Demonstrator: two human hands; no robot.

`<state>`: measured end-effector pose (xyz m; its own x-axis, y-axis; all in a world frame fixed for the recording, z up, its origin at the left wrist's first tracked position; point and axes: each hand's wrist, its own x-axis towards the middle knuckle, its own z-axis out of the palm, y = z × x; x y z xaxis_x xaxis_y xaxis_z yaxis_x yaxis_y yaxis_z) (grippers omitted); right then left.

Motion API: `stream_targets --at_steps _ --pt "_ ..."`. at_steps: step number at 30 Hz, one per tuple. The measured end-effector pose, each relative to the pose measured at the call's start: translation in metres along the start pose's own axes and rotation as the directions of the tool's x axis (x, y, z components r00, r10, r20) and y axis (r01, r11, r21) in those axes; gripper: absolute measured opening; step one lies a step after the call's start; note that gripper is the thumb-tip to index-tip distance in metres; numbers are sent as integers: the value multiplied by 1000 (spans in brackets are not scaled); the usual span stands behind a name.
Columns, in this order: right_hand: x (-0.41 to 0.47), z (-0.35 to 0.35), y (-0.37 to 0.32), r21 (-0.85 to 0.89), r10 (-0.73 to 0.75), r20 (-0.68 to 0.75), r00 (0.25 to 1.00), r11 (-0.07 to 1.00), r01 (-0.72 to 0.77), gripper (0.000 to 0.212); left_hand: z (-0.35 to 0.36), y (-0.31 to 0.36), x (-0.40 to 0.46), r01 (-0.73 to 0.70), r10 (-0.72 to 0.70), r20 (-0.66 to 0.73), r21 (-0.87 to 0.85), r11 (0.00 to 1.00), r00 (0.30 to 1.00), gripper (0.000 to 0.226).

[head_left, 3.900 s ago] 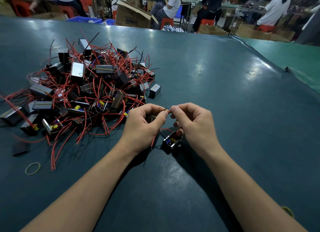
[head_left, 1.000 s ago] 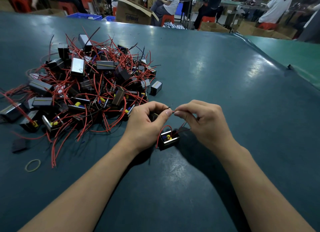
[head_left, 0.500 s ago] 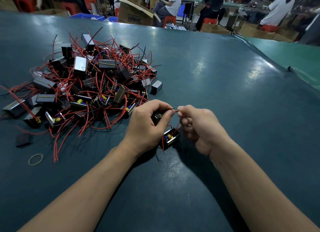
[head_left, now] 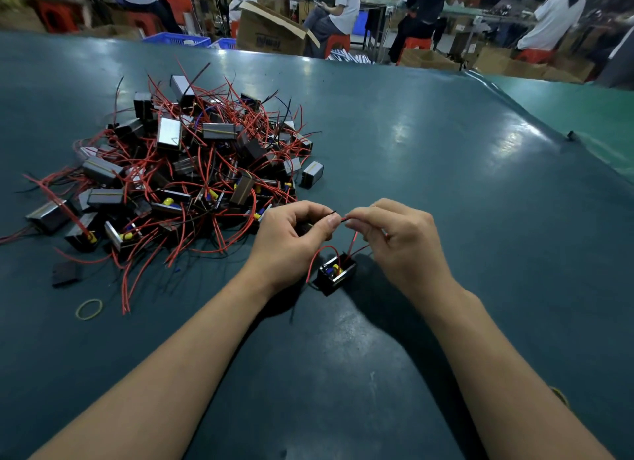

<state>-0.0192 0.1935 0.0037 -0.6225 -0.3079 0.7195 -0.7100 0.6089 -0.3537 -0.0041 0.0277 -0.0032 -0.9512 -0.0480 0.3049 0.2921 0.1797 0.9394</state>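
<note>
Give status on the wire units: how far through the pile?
Done: no separate finished batch shows on the table. In hand: left hand and right hand pinch the wire ends of one black unit below them. Left: the big tangled pile beside the left hand.

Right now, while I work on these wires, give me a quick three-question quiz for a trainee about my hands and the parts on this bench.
1. True or false: the left hand and the right hand each pinch a wire above the small black box.
2. The pile of wired boxes lies: A, left of the hands; B, right of them; C, under them.
3. What yellowish loop lies on the table on the near side of the pile?
Key: 1 true. 2 A. 3 a rubber band.
</note>
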Motion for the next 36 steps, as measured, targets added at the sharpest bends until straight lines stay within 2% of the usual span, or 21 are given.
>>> stream_targets --at_steps 3,5,6,7,9,11,13,14,15,17,18,20,22,24,26,27,29,31,33,36 --pt "1 -2 -3 93 83 41 996 992 -87 14 -1 1 0 4 -2 27 -39 999 1000 9" --pt "1 -3 -7 226 234 110 966 941 -253 18 -1 2 -1 -9 11 38 -50 999 999 7" --pt "1 -3 -9 300 327 165 930 882 -363 21 -1 3 -1 -24 26 40 -49 999 999 5" --pt "2 -2 -12 387 426 227 876 786 -483 25 -1 3 -1 -40 42 38 -48 998 998 4" --pt "5 0 -15 561 593 377 712 465 -685 35 0 2 -2 -51 54 41 -58 997 998 3" --pt "9 0 -17 629 655 520 549 142 -765 37 0 2 -3 -39 43 51 -74 997 998 3" --pt "9 -1 -17 636 648 603 465 -40 -770 33 1 1 -3 -30 35 63 -86 996 997 3" --pt "9 -1 -17 644 641 609 466 -57 -763 31 1 1 -3 -26 32 65 -90 996 997 3" --pt "8 -1 -17 665 644 576 503 -12 -746 31 1 1 -2 -22 27 58 -90 996 998 3" --pt "5 0 -15 713 667 420 615 177 -679 36 0 -2 1 -3 3 3 -92 996 1000 3" --pt "5 -1 -13 714 692 332 641 260 -650 41 -1 -3 3 14 -18 -35 -113 994 999 2" --pt "5 -9 -4 608 740 146 656 456 -650 48 -4 -4 4 54 -71 -82 -188 981 994 7" --pt "5 -15 5 435 700 11 714 640 -634 43 -4 -3 5 82 -100 -72 -220 972 992 12" --pt "3 -15 2 383 574 33 818 749 -541 24 -3 -4 5 96 -113 -65 -219 971 991 13" --pt "0 -11 -13 348 373 173 912 843 -411 6 -5 -4 5 114 -134 -70 -240 964 988 15" --pt "-2 -8 -19 311 278 232 932 887 -342 15 -6 -4 5 123 -145 -70 -250 960 987 15" --pt "-5 1 -23 261 149 287 946 938 -227 29 -7 -3 5 134 -160 -77 -270 954 984 13" --pt "-6 7 -25 255 112 238 965 951 -173 23 -7 -1 4 135 -167 -92 -282 950 982 11" --pt "-7 11 -26 242 155 178 972 950 -196 19 -7 1 4 142 -181 -100 -310 940 978 9" --pt "-7 11 -23 282 305 124 944 901 -329 16 -9 3 3 149 -187 -78 -348 925 979 7"
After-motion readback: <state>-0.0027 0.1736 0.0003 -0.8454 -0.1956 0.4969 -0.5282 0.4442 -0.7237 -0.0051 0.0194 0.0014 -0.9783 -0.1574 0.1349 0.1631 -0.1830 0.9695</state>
